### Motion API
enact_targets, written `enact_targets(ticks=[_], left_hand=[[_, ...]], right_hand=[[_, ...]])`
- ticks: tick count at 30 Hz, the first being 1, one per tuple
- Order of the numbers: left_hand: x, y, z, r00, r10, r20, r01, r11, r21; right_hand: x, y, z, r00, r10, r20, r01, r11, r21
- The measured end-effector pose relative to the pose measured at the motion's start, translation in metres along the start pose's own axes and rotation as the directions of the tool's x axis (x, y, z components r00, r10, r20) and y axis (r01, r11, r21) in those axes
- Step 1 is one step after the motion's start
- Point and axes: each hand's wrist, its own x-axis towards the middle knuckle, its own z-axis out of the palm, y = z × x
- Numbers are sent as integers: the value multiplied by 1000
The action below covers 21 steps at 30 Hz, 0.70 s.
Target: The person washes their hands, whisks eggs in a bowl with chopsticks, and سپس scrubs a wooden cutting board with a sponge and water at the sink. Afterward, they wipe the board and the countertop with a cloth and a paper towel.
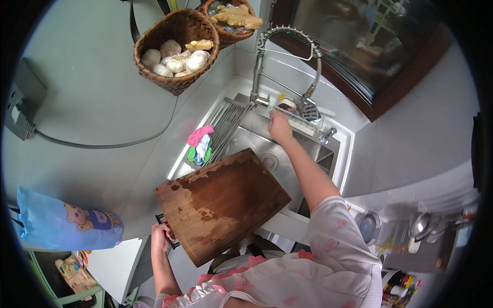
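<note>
A wooden cutting board (225,204), patched with dark wet areas, is tilted over the near side of the stainless steel sink (254,133). My left hand (159,234) grips the black handle (174,245) at the board's left end. My right hand (280,126) reaches across the sink, close to the wire caddy (304,125) and just right of the spring-neck faucet (257,73). Its fingertips are partly hidden, so whether they hold anything cannot be told. Inside the caddy are a brush-like item and cloths, not clearly seen. A round drain strainer (269,162) shows beyond the board.
A roll-up steel drying rack (227,119) carries pink, green and white cloths (200,144). Woven baskets of garlic (175,63) and ginger (237,17) hang above. A blue bag (73,223) stands left. Metal bowl (368,227) and ladle (419,227) are at right.
</note>
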Motion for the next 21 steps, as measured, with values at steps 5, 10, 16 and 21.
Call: enact_targets(ticks=[5,10,16,21], left_hand=[[6,-12,-4,993,-12,-120,13,1000,6],[0,-6,3,990,-31,-138,35,999,28],[-3,-1,8,989,-55,-137,54,998,-13],[1,-5,5,991,-42,-131,49,997,52]], right_hand=[[66,38,31,966,-212,150,258,846,-466],[78,35,41,942,-176,285,314,761,-567],[69,29,40,941,-44,336,259,733,-629],[47,14,53,964,-262,35,244,830,-501]])
